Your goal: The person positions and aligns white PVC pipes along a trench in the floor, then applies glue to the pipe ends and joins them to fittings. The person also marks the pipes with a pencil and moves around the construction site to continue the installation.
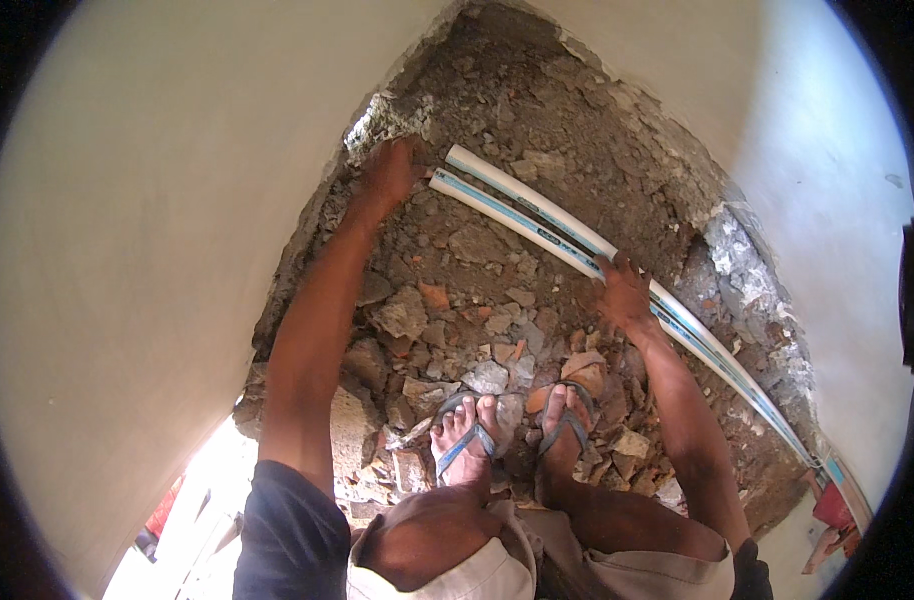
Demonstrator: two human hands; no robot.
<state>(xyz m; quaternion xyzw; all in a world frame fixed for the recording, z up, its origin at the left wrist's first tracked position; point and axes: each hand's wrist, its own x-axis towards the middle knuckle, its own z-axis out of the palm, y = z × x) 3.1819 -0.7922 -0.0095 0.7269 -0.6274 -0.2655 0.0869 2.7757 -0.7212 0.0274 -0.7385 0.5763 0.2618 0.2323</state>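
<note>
Two white pipes (517, 218) with blue stripes lie side by side across the broken ground, running from the far left, past the middle, to the near right, where they come close to the right wall (845, 300). Their left ends are a little apart. The right hand (625, 295) is closed over the pipes about midway along, its fingers curled across them and gripping them. The left hand (387, 172) is at the far left, between the pipes' left ends and the left wall (167, 250), just beside the nearer pipe's end; its fingers are blurred, and I cannot tell whether they are open, closed or touching the pipe. Under and around the pipes lies brown soil (537, 105), with rubble (402, 315) of grey stones and orange brick bits gathered thickly on the near side. The person's feet, in blue sandals (464, 448), stand on the near rubble, between the two forearms. At the near right, beyond the pipes' right ends, a red object (833, 507) sits by the wall.
</note>
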